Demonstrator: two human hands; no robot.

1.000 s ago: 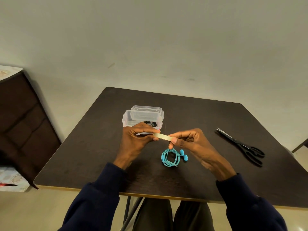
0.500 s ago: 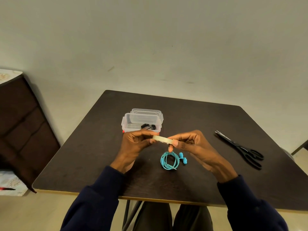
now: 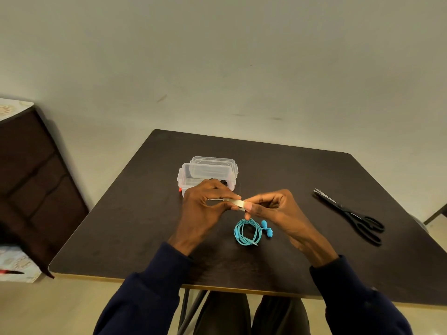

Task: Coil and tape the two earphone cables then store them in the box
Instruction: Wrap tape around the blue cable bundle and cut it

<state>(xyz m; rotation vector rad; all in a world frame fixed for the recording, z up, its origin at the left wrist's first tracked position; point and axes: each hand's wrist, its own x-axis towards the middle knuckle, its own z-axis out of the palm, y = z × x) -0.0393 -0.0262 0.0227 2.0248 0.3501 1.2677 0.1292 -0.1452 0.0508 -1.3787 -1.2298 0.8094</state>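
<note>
A coiled blue earphone cable (image 3: 247, 232) lies on the dark table (image 3: 135, 213), its two blue earbuds just to its right. Above it, my left hand (image 3: 205, 204) grips a roll of pale tape (image 3: 238, 203), mostly hidden in the fingers. My right hand (image 3: 273, 209) pinches the tape's free end between thumb and forefinger, right next to the left hand. Behind my left hand stands a clear plastic box (image 3: 205, 174), open, with a black earphone (image 3: 223, 182) partly visible inside.
The box's clear lid (image 3: 214, 160) lies behind the box. Black scissors (image 3: 350, 215) lie on the right side of the table. A dark wooden cabinet (image 3: 31, 180) stands left of the table. The table's front edge is close to my arms.
My hands have drawn closer together, so the visible strip of tape between them is shorter. The view has shifted slightly. The blue cable has not moved.
</note>
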